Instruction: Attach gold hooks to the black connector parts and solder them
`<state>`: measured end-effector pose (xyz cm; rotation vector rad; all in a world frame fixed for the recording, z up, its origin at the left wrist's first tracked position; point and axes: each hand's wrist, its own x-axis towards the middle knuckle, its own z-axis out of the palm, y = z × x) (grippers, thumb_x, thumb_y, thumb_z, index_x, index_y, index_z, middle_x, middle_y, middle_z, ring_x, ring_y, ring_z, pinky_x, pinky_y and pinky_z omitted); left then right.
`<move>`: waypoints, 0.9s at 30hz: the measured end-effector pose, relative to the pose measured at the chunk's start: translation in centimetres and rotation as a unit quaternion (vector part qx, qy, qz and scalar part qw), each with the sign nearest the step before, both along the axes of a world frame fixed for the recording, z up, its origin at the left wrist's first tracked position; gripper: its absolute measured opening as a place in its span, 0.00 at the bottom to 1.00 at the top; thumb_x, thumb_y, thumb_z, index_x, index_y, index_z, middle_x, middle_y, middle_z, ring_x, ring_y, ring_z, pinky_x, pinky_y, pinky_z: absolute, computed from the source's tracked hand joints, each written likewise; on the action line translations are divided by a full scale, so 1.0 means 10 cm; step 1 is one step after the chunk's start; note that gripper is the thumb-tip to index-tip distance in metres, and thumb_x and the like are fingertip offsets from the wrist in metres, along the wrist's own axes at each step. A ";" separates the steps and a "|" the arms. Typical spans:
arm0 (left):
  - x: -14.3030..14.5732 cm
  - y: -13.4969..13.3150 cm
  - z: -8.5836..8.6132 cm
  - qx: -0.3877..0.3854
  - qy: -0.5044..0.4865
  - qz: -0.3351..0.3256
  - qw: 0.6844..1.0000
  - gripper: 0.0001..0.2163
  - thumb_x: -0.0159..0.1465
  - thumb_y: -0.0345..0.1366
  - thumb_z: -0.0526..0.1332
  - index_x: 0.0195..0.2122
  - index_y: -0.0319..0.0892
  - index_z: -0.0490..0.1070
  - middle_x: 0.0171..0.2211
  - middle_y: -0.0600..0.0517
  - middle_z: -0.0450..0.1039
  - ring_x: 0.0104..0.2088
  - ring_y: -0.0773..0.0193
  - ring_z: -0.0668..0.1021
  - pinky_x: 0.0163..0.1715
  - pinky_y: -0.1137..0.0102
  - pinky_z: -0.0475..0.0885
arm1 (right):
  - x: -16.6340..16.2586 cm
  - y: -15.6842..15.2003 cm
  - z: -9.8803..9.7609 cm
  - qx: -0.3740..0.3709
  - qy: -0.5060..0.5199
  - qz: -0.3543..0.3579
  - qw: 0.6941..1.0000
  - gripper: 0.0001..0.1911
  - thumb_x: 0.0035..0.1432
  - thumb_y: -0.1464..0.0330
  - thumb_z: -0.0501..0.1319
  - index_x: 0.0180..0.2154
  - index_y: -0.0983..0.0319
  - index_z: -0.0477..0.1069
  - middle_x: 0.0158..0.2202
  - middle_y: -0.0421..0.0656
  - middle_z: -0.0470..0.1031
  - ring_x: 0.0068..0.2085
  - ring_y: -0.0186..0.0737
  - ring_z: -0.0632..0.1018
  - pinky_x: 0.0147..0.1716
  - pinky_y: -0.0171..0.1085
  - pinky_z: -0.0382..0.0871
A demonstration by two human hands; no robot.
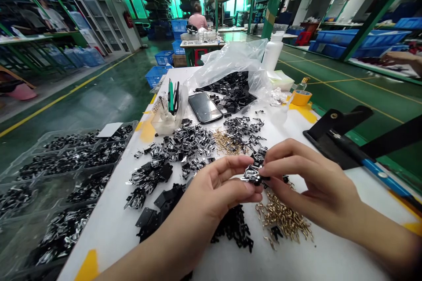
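Note:
My left hand (227, 184) pinches a small silver-and-black metal clip assembly (252, 174) between thumb and fingers. From the right, my right hand (303, 180) has its thumb and fingertips closed at the assembly's edge; whether they hold a separate small part is hidden. Below the hands lie a heap of gold-coloured hooked pins (286, 217) and a pile of small black parts (234, 228). Beyond them spread silver-and-black clips (191, 140), thin gold pins (226, 140) and more small metal pieces (244, 127). Flat black plates (148, 218) lie left of my left wrist.
A phone (205, 107) lies before an opened plastic bag (231, 59) of black parts. Tool holder (168, 118), white bottle (273, 52) and yellow tape roll (300, 97) stand around it. A black lever tool (343, 136) is at right; a divided clear tray (59, 175) at left.

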<state>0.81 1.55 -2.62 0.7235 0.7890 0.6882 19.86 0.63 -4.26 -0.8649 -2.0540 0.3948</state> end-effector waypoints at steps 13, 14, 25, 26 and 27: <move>0.02 0.01 0.01 -0.107 -0.057 0.020 0.992 0.14 0.56 0.18 0.60 0.41 0.40 0.71 0.35 0.54 0.70 0.30 0.75 0.75 0.31 0.80 0.71 | -0.01 -0.01 0.02 -0.012 -0.007 0.013 1.000 0.14 0.57 0.79 0.57 0.43 0.58 0.68 0.36 0.43 0.68 0.36 0.37 0.73 0.31 0.37 0.69; 0.02 0.00 0.01 -0.102 -0.055 0.019 0.993 0.14 0.56 0.18 0.60 0.41 0.40 0.71 0.36 0.54 0.69 0.31 0.75 0.75 0.32 0.80 0.71 | -0.01 -0.01 0.02 -0.015 -0.007 0.014 1.000 0.14 0.57 0.79 0.57 0.43 0.58 0.68 0.36 0.43 0.68 0.36 0.37 0.73 0.31 0.37 0.69; -0.02 0.02 -0.04 0.110 0.040 0.011 0.993 0.13 0.59 0.28 0.64 0.44 0.49 0.73 0.38 0.58 0.75 0.34 0.73 0.76 0.39 0.78 0.69 | -0.01 -0.03 -0.05 -0.120 0.075 0.027 0.990 0.15 0.59 0.78 0.57 0.45 0.56 0.66 0.38 0.41 0.67 0.36 0.34 0.72 0.31 0.35 0.69; -0.02 0.03 -0.04 0.106 0.042 0.002 0.994 0.13 0.58 0.29 0.65 0.44 0.48 0.73 0.39 0.57 0.75 0.34 0.73 0.76 0.39 0.77 0.70 | -0.01 -0.03 -0.03 -0.127 0.072 0.028 0.989 0.13 0.59 0.77 0.57 0.44 0.56 0.67 0.37 0.40 0.66 0.35 0.33 0.72 0.31 0.35 0.69; -0.02 0.03 -0.04 0.101 0.042 -0.007 0.994 0.12 0.58 0.30 0.65 0.44 0.47 0.73 0.38 0.56 0.76 0.34 0.72 0.77 0.39 0.77 0.71 | -0.01 -0.03 -0.02 -0.141 0.076 0.027 0.987 0.11 0.60 0.76 0.57 0.43 0.55 0.68 0.36 0.40 0.66 0.34 0.33 0.72 0.30 0.34 0.68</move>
